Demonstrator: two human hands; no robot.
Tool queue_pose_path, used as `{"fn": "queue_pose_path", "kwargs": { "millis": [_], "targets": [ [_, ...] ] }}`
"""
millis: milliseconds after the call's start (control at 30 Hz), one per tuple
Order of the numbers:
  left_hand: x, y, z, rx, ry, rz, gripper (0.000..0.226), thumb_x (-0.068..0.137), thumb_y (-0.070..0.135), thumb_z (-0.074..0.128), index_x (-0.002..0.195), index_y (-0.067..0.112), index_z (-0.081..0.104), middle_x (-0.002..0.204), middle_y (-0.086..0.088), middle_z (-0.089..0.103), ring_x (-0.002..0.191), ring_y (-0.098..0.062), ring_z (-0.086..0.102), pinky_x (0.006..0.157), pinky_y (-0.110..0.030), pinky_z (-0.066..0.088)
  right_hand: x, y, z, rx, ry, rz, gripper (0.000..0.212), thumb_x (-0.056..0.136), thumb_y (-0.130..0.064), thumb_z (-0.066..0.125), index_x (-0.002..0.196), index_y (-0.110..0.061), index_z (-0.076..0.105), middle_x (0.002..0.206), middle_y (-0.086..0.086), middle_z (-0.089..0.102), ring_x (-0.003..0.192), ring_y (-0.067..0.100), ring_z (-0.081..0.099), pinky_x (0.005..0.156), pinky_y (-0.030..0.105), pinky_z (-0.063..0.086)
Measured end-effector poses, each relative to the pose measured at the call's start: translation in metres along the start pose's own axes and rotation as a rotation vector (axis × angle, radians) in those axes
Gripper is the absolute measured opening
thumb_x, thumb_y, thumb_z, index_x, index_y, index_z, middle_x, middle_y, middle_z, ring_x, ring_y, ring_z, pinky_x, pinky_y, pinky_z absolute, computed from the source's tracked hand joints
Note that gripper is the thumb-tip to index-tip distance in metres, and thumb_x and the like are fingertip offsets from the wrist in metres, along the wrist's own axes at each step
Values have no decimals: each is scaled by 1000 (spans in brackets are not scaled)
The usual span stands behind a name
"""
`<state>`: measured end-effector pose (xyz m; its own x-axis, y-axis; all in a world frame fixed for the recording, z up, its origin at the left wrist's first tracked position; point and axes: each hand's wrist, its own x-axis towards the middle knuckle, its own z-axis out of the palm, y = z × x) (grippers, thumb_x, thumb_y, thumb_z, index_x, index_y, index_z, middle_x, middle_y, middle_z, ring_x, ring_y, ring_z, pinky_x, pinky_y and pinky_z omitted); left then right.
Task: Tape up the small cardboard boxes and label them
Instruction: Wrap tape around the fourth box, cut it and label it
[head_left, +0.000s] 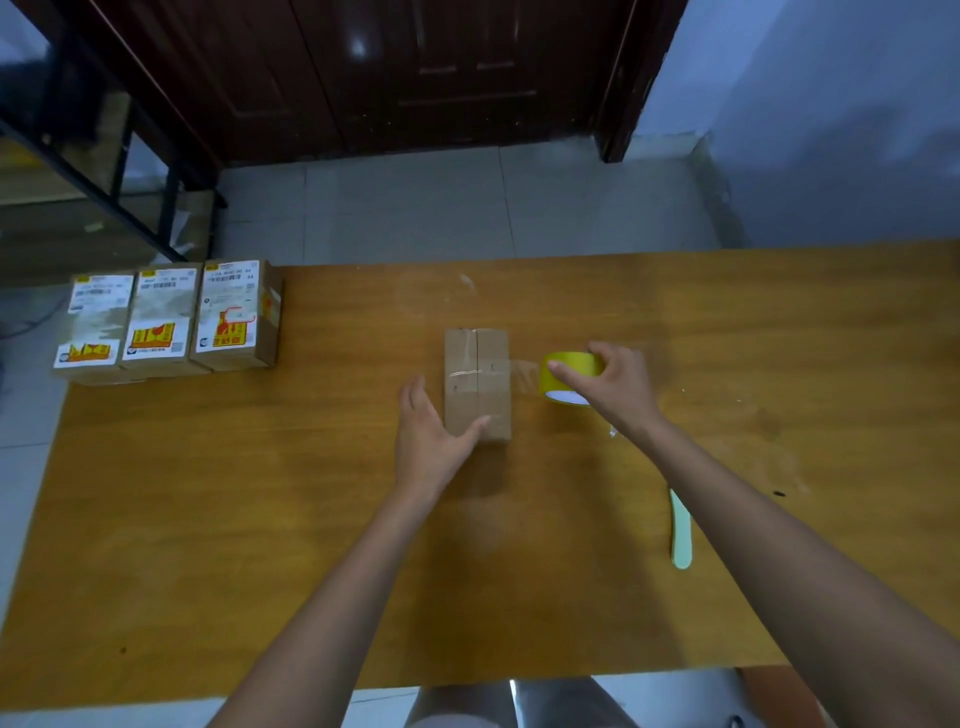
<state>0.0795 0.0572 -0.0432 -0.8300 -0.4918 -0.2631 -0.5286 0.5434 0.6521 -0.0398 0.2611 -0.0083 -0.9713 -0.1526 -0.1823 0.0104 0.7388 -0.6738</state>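
A small brown box (477, 385) lies near the middle of the surface (260, 519), its long side running from the near edge toward the far edge. Clear tape runs along its top seam, and a second clear strip (522, 370) crosses the top and stretches off its right side to the tape roll (566, 375).

The left hand (434, 441) holds the box at its near left corner: the fingers lie along the left side and the thumb curls over the near part of the top.

The right hand (613, 387) grips the yellow roll just right of the box, fingers curled over its top and thumb on the side facing the box. The roll is tilted, its white core opening showing underneath; whether it touches the surface cannot be told.

A pale green, narrow tool (680, 535) lies on the surface toward the near right, partly hidden by the right forearm.

Three labelled boxes (171, 317) stand side by side, touching, at the far left corner of the surface, each with a white and yellow label on top.

Beyond the far edge are a tiled floor (467, 208) and a dark wooden door (415, 73).
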Motion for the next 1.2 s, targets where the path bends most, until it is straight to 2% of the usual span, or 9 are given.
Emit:
{"fn": "queue_pose_path", "kwargs": {
  "millis": [100, 233, 400, 633, 700, 800, 867, 1000, 1200],
  "targets": [
    [-1, 15, 7, 46, 15, 33, 118, 67, 59, 79, 151, 2, 19, 156, -15, 25, 145, -27, 25, 115, -33, 27, -4, -2, 2, 5, 11, 0, 74, 75, -52, 75, 123, 2, 61, 122, 15, 65, 116, 25, 59, 94, 30, 44],
    [5, 33, 19, 206, -61, 57, 132, 63, 66, 77, 153, 1, 6, 160, -15, 14, 147, -28, 20, 117, -36, 26, -5, -5, 1, -10, 38, -5, 67, 75, -49, 77, 110, 6, 66, 107, 21, 69, 102, 30, 64, 86, 39, 49],
    [6, 38, 29, 306, -42, 51, 122, 71, 55, 74, 153, -1, 2, 157, -17, 20, 142, -31, 27, 111, -36, 32, -7, -3, -4, 15, -4, 47, 73, 76, -52, 74, 123, 3, 61, 119, 15, 66, 112, 25, 61, 87, 27, 44],
    [3, 50, 18, 280, -64, 5, 118, 67, 48, 76, 152, 0, 10, 149, -17, 30, 135, -32, 34, 105, -37, 37, -23, -7, -20, 64, -30, 70, 77, 76, -56, 72, 118, 7, 60, 120, 22, 63, 113, 33, 58, 95, 40, 47],
    [-6, 50, 8, 204, -56, -18, 113, 68, 47, 77, 151, 0, 15, 149, -18, 33, 135, -33, 35, 104, -37, 37, -31, -16, -31, 54, -43, 22, 85, 69, -60, 75, 124, 2, 58, 123, 17, 63, 115, 29, 57, 95, 37, 44],
    [-24, 49, -14, 142, 3, -31, 113, 70, 48, 77, 152, 1, 15, 150, -19, 32, 137, -33, 34, 106, -37, 35, -44, -31, -49, -4, -47, -172, 66, 60, -52, 85, 98, -5, 60, 86, 9, 64, 79, 26, 58, 68, 38, 45],
    [-36, 53, -32, 106, 55, -6, 113, 70, 48, 78, 153, 4, 15, 152, -18, 30, 139, -31, 33, 107, -38, 34, -53, -41, -61, -35, -57, -309, 52, 63, -37, 88, 81, -14, 45, 64, -6, 45, 60, 20, 42, 55, 32, 28],
    [-59, 66, -66, 29, 128, 65, 111, 71, 45, 80, 154, 8, 16, 152, -11, 30, 140, -26, 31, 108, -38, 34, -65, -53, -84, -58, -23, -428, 38, 68, -9, 76, 81, -13, 40, 67, -2, 44, 62, 23, 41, 53, 30, 21],
    [-81, 83, -93, -29, 191, 102, 111, 69, 43, 81, 154, 9, 18, 150, -7, 33, 138, -21, 33, 106, -34, 34, -77, -70, -104, -71, -9, -487, 29, 70, -8, 69, 86, -8, 44, 66, -2, 44, 62, 25, 42, 51, 35, 29]
  ]
}}
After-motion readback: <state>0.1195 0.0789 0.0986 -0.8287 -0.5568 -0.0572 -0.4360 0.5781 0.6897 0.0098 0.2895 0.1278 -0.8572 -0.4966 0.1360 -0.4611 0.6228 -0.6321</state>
